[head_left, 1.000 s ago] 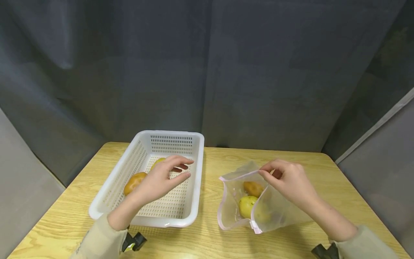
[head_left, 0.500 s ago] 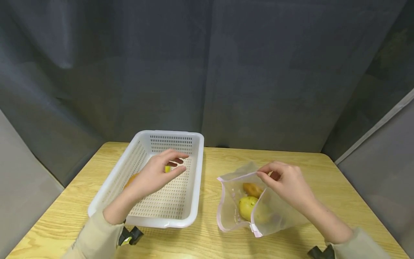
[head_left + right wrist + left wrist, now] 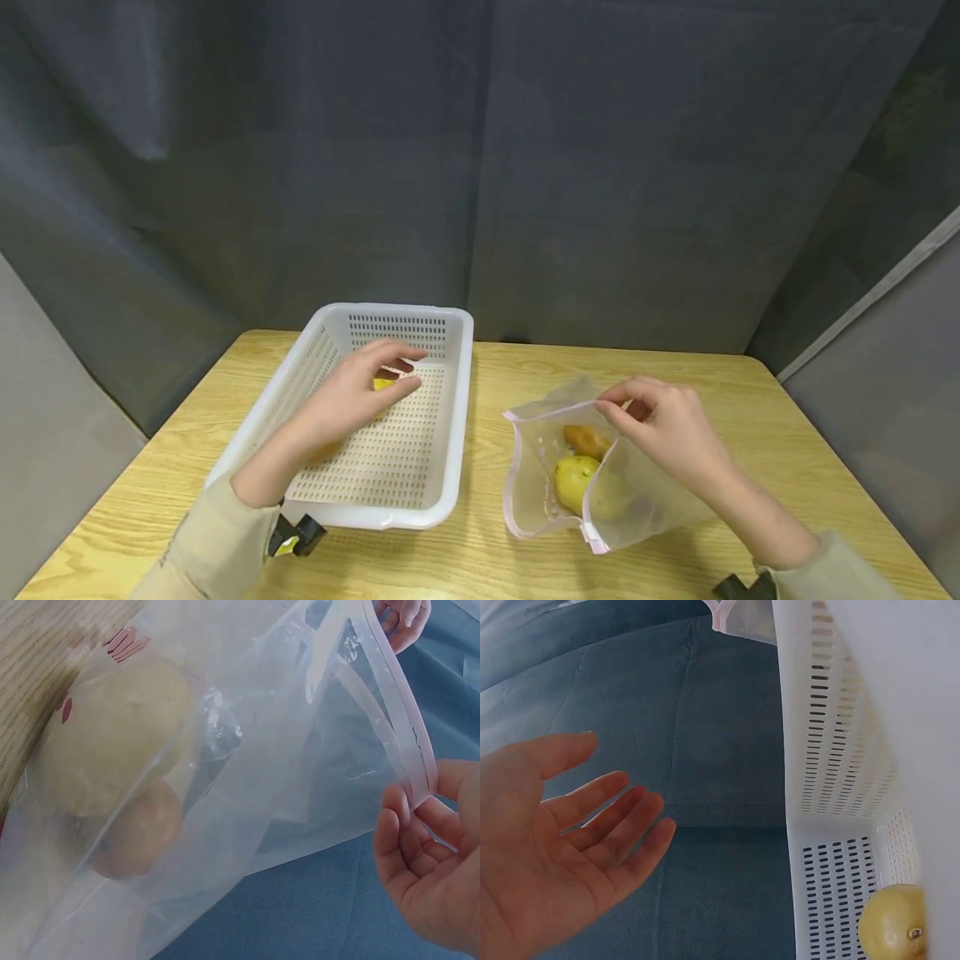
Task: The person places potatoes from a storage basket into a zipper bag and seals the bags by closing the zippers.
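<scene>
My left hand point(image 3: 348, 396) hovers over the white slotted basket point(image 3: 467, 400), fingers relaxed and apart, with nothing in it. Partly hidden behind that hand, a yellow fruit point(image 3: 383, 384) lies in the basket; the left wrist view shows the yellow fruit point(image 3: 889, 926) with a small dark-centred end. An orange-brown fruit point(image 3: 327, 452) there is mostly covered by my wrist. With thumb and fingertips my right hand point(image 3: 667, 425) pinches the pink-edged rim of a clear zip bag point(image 3: 645, 508), its mouth spread wide. Inside sit a yellow fruit point(image 3: 573, 479) and an orange-brown fruit point(image 3: 587, 439).
The basket and bag stand side by side on a wooden table point(image 3: 491, 467), a strip of tabletop between them. A dark curtain point(image 3: 600, 208) rises behind the table's back edge, and grey panels point(image 3: 892, 400) flank it.
My left hand has shifted a little left and away from me over the basket, covering more of the orange-brown fruit. The right hand keeps its pinch on the bag's rim, nearly still.
</scene>
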Tool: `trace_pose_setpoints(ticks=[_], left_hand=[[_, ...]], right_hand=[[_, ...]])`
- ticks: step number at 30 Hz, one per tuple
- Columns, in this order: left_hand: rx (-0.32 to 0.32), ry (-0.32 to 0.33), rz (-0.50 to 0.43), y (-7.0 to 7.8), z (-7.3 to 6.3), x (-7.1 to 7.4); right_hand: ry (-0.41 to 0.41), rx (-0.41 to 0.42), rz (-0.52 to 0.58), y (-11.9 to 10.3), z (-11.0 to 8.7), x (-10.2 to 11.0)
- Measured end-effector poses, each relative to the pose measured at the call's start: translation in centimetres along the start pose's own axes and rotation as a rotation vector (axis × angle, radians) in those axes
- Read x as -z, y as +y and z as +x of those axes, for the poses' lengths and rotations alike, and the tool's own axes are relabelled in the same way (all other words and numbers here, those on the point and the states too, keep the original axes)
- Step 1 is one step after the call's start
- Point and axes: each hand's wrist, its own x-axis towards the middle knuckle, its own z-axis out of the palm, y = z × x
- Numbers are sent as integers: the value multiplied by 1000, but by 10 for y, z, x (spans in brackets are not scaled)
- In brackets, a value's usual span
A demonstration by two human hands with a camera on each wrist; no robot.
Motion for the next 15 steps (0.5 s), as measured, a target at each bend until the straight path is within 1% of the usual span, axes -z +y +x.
trace_pose_setpoints(ticks=[6,12,15], left_hand=[[16,-11,11,-4,0,3],[14,-19,0,-5,-1,5],[26,-15,4,-6,0,7]], right_hand=[[1,3,9,-1,0,-2],[3,2,21,-2,0,-3],[7,-5,21,-3,1,-3]])
